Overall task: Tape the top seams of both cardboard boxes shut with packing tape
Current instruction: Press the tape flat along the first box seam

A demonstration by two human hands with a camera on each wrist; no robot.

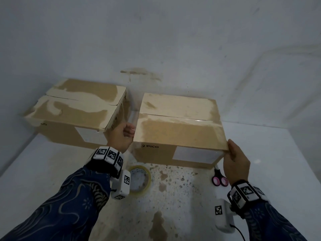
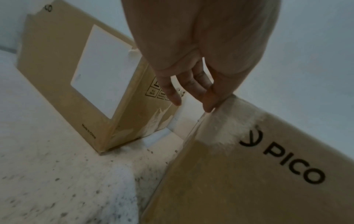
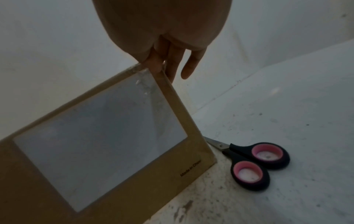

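Two cardboard boxes stand side by side on the table. The left box [image 1: 76, 105] has its flaps down with a visible seam [image 1: 78, 100]. The right box [image 1: 178, 131], printed PICO [image 2: 287, 163], shows a shiny clear strip near the right end of its seam [image 1: 173, 116]. My left hand [image 1: 129, 131] reaches into the gap between the boxes, fingers straight, thumb [image 2: 208, 106] on the PICO box's upper left edge. My right hand [image 1: 230, 145] presses the box's front right top corner, with the thumb [image 3: 155, 65] on crinkled clear tape and straight fingers down the side.
A roll of clear packing tape [image 1: 140, 180] lies on the speckled table [image 1: 173, 197] before the boxes, partly behind my left wrist camera. Black scissors with pink handle rings [image 1: 219, 180] [image 3: 258, 162] lie beside the right box's front right corner. Grey walls stand close behind.
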